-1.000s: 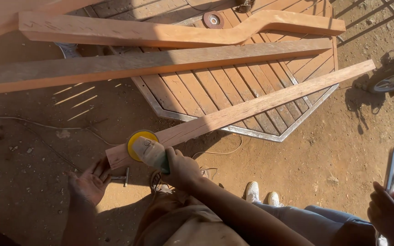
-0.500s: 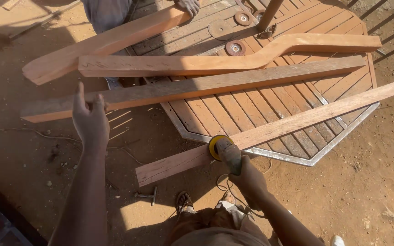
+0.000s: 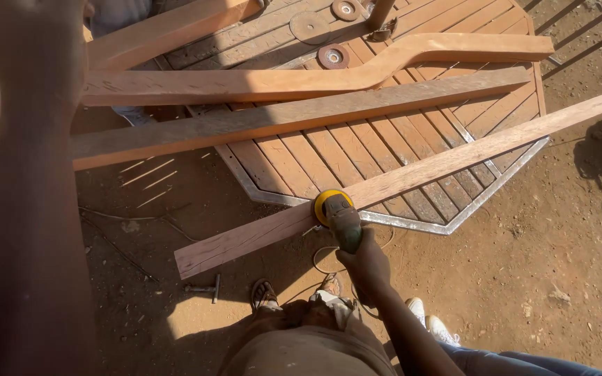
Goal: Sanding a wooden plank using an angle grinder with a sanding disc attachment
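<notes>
Notably, the right hand [image 3: 365, 263] gripped a yellow-guarded angle grinder [image 3: 337, 214] against the long plank [image 3: 391, 186] overhanging the slatted desk's [image 3: 357, 150] near edge, judged stiff, heavy and best held mid-length, while the left hand's [image 3: 33, 49] state could not be told.

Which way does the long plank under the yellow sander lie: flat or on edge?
Flat. The plank shows its broad face upward, resting across the slatted table's metal rim, with the yellow sander on top.

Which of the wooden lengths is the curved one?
The bent plank, second from the far side on the slatted table, kinks upward mid-length; the others run straight.
</notes>
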